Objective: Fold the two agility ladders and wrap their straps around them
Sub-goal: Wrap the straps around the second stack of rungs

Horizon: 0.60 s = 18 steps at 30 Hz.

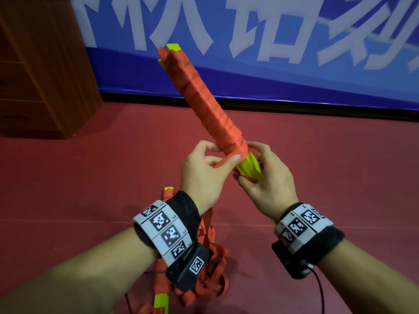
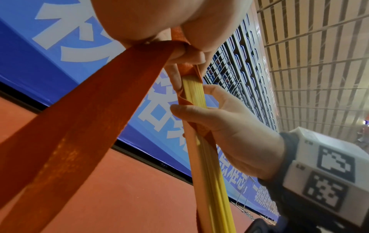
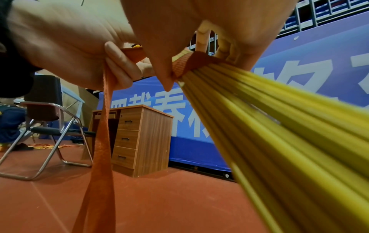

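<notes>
Wrapped ladder point(image 1: 205, 99) above second ladder point(image 1: 162, 300)

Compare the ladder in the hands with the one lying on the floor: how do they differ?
The held ladder is wound tightly in orange strap along most of its length; the floor ladder has loose straps heaped beside it. The held ladder tilts up off the floor, left hand pinching the strap, right hand gripping the rungs. Both have yellow rungs and orange straps.
</notes>
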### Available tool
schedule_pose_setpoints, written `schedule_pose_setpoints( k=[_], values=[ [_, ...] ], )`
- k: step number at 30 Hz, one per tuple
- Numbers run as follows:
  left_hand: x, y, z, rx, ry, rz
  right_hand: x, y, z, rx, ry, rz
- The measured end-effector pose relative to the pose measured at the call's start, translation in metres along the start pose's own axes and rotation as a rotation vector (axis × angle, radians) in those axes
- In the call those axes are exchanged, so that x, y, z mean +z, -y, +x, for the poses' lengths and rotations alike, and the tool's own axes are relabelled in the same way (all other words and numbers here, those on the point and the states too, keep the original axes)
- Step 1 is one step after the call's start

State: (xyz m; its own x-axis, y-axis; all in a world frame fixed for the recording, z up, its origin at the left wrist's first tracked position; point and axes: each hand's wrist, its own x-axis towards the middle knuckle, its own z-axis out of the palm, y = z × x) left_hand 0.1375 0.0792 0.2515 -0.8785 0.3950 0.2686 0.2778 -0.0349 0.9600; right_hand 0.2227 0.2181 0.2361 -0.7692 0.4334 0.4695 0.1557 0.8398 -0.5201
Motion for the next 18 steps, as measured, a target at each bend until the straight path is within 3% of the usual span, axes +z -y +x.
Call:
schedule_pose_setpoints(
  k=[18],
  values=[
    [0.0020, 0.0017, 0.0044, -0.027, -0.012, -0.007, 0.0052, -0.0057, 0.0008, 0.104, -0.058, 0.273]
  ],
)
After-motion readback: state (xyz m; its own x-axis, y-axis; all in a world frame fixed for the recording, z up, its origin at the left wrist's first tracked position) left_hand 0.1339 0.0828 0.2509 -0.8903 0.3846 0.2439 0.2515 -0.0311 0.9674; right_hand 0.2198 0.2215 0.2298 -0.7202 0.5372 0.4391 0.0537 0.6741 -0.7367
